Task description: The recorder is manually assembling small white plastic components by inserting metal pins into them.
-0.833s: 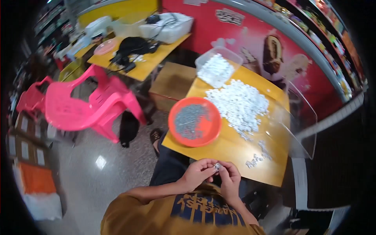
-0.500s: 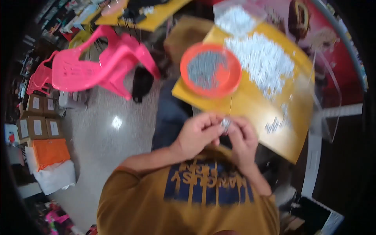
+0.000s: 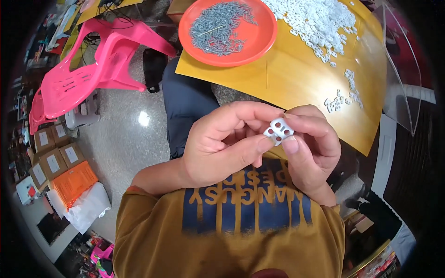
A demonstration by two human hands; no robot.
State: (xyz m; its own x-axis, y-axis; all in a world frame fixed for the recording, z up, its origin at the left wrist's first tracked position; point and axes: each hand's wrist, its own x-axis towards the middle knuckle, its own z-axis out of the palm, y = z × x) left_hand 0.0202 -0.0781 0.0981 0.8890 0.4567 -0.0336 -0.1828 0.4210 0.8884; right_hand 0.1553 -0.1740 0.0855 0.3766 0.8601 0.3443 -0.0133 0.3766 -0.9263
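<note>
Close in front of my chest, my left hand (image 3: 218,143) and my right hand (image 3: 313,146) meet around a few small white plastic pieces with holes (image 3: 279,125). These pieces overlap crosswise, and dark round holes show in their faces. My left thumb presses on one side of them. From the other side, my right thumb and forefinger pinch them. The remaining fingers of both hands are curled, and some are hidden behind the thumbs. Beyond my hands, a round orange-red plate (image 3: 259,39) holds a heap of grey metal screws (image 3: 215,30).
The plate rests on a yellow table (image 3: 232,76). A large pile of white pieces (image 3: 320,23) spreads at its far right, with a small group (image 3: 337,102) nearer. A clear plastic panel (image 3: 401,69) stands beyond the right edge. Pink plastic chair (image 3: 106,65) and cardboard boxes (image 3: 52,162) stand left.
My view has shifted, so the plate and table sit higher in it and my hands look larger. The white pieces between my fingers now show their holes plainly.
</note>
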